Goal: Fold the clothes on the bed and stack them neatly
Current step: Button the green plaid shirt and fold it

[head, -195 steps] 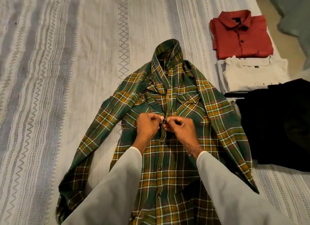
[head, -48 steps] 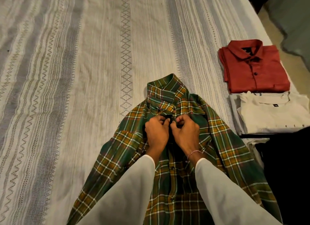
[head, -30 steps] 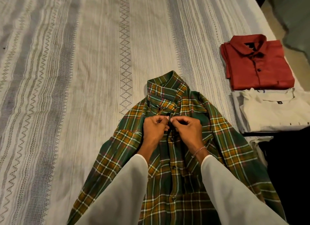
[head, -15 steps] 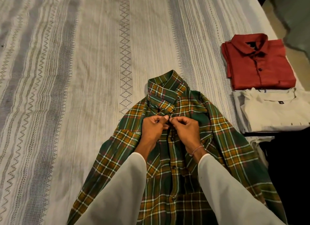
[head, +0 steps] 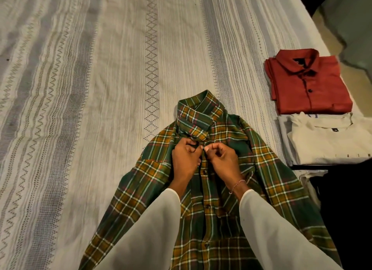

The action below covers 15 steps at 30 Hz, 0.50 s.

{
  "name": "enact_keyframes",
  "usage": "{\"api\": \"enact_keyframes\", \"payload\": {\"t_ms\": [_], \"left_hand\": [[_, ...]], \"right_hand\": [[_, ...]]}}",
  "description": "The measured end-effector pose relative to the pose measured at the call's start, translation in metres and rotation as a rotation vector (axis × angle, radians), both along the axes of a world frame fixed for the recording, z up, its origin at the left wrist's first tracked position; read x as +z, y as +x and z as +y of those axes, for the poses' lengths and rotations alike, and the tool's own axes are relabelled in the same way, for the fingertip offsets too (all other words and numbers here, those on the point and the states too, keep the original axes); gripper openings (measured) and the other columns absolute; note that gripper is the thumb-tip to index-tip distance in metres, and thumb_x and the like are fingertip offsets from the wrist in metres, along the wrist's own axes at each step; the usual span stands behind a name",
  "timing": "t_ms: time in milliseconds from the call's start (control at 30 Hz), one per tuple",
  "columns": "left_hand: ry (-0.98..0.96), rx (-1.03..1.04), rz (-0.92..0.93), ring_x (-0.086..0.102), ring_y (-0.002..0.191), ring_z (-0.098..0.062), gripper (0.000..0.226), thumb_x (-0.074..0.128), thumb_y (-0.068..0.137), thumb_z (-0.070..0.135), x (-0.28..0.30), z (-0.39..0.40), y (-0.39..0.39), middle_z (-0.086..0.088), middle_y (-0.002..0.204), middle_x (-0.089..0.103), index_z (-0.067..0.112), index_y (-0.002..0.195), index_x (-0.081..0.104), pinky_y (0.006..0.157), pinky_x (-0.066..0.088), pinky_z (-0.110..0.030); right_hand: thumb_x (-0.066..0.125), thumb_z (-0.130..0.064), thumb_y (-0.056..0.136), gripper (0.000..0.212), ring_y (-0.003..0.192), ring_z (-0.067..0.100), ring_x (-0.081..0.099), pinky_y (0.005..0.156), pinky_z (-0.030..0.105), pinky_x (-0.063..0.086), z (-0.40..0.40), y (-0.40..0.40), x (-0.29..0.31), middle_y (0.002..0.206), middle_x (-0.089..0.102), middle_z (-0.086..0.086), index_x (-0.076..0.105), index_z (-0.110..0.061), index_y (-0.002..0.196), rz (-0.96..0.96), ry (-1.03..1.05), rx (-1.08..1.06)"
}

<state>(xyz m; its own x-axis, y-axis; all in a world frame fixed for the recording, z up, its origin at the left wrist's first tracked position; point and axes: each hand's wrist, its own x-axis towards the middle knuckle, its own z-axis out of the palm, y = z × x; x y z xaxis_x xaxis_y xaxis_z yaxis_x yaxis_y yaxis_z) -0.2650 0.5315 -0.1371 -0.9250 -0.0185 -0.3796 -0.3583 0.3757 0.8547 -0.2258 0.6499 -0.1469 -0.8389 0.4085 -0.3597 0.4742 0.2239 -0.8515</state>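
A green and mustard plaid shirt lies front-up on the bed, collar pointing away from me, its sleeves spread down to the left and right. My left hand and my right hand meet at the shirt's placket just below the collar. Both pinch the fabric edges there, fingers curled, around a button spot near the top. Lower buttons along the placket are fastened. My pale sleeves cover part of the shirt's lower front.
A folded red shirt lies at the right edge of the bed, a folded cream shirt just below it, and a black garment nearer me. The striped grey-white bedspread stretches left. Floor shows beyond the bed's right edge.
My hands have worked up the placket from mid-chest to just under the collar. Over the last second they barely moved, still pinching at the top button.
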Motion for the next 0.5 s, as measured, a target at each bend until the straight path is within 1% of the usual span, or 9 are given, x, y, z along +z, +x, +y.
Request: {"api": "enact_keyframes", "payload": {"t_ms": [67,133,167,200,267,333,400,467,500], "left_hand": [[-0.291,-0.077,0.210,0.065,0.075,-0.016,0.030,0.078,0.084,0.030,0.011,0.001,0.001,0.003,0.079,0.067,0.020,0.102,0.055,0.070,0.054,-0.035],[-0.546,-0.174,0.524,0.056,0.103,-0.020,0.052,0.080,0.077,0.040,0.025,0.000,-0.007,-0.002,0.109,0.063,0.018,0.117,0.054,0.082,0.049,-0.034],[-0.619,-0.261,0.639,0.050,0.117,-0.024,0.067,0.081,0.074,0.044,0.030,0.000,-0.016,-0.006,0.126,0.058,0.016,0.128,0.051,0.093,0.047,-0.037],[-0.668,-0.374,0.680,0.043,0.130,-0.027,0.083,0.081,0.072,0.047,0.035,0.000,-0.029,-0.008,0.140,0.051,0.015,0.139,0.045,0.105,0.041,-0.041],[-0.744,-0.594,0.626,0.031,0.143,-0.029,0.103,0.081,0.072,0.053,0.040,-0.002,-0.056,-0.008,0.154,0.040,0.014,0.153,0.030,0.121,0.024,-0.045],[-0.800,-0.701,0.590,0.034,0.143,-0.028,0.103,0.079,0.073,0.057,0.040,-0.006,-0.080,-0.009,0.151,0.045,0.012,0.153,0.031,0.124,0.013,-0.044],[-0.881,-0.715,0.597,0.046,0.134,-0.028,0.093,0.076,0.074,0.061,0.041,-0.011,-0.098,-0.010,0.140,0.057,0.012,0.145,0.041,0.124,0.009,-0.043],[-0.961,-0.697,0.547,0.056,0.123,-0.027,0.087,0.074,0.072,0.069,0.046,-0.016,-0.109,-0.008,0.125,0.066,0.015,0.135,0.049,0.123,0.012,-0.043],[-0.983,-0.688,0.501,0.059,0.118,-0.027,0.085,0.073,0.070,0.072,0.048,-0.017,-0.111,-0.006,0.120,0.068,0.016,0.130,0.051,0.121,0.017,-0.044]], "right_hand": [[0.065,-0.031,0.097,0.010,0.086,0.005,0.066,0.078,0.031,0.057,0.002,-0.003,0.009,0.093,0.072,-0.011,0.072,-0.026,0.101,0.042,0.183,0.081],[0.063,-0.027,0.097,0.017,0.094,0.010,0.065,0.080,0.031,0.055,0.009,-0.007,0.020,0.105,0.070,-0.007,0.068,-0.025,0.114,0.181,0.380,0.135],[0.063,-0.021,0.097,0.023,0.098,0.014,0.064,0.082,0.032,0.055,0.013,-0.012,0.024,0.112,0.068,-0.004,0.066,-0.022,0.119,0.250,0.475,0.167],[0.062,-0.014,0.095,0.029,0.102,0.018,0.063,0.084,0.034,0.055,0.018,-0.018,0.027,0.119,0.064,-0.001,0.065,-0.019,0.124,0.294,0.550,0.222],[0.063,-0.004,0.091,0.038,0.111,0.023,0.061,0.090,0.037,0.055,0.028,-0.034,0.030,0.132,0.059,0.003,0.063,-0.014,0.127,0.322,0.628,0.381],[0.066,0.000,0.086,0.045,0.118,0.028,0.058,0.099,0.044,0.052,0.038,-0.055,0.032,0.140,0.057,0.004,0.062,-0.013,0.129,0.321,0.650,0.568],[0.064,-0.002,0.088,0.050,0.121,0.027,0.055,0.099,0.047,0.050,0.044,-0.074,0.037,0.140,0.058,0.002,0.057,-0.019,0.134,0.281,0.641,0.739],[0.059,-0.007,0.093,0.055,0.119,0.027,0.054,0.092,0.046,0.052,0.046,-0.089,0.041,0.137,0.059,0.004,0.046,-0.023,0.144,0.194,0.672,0.884],[0.058,-0.011,0.095,0.056,0.118,0.027,0.054,0.089,0.046,0.053,0.046,-0.095,0.041,0.137,0.059,0.005,0.041,-0.024,0.148,0.161,0.731,0.962]]}}
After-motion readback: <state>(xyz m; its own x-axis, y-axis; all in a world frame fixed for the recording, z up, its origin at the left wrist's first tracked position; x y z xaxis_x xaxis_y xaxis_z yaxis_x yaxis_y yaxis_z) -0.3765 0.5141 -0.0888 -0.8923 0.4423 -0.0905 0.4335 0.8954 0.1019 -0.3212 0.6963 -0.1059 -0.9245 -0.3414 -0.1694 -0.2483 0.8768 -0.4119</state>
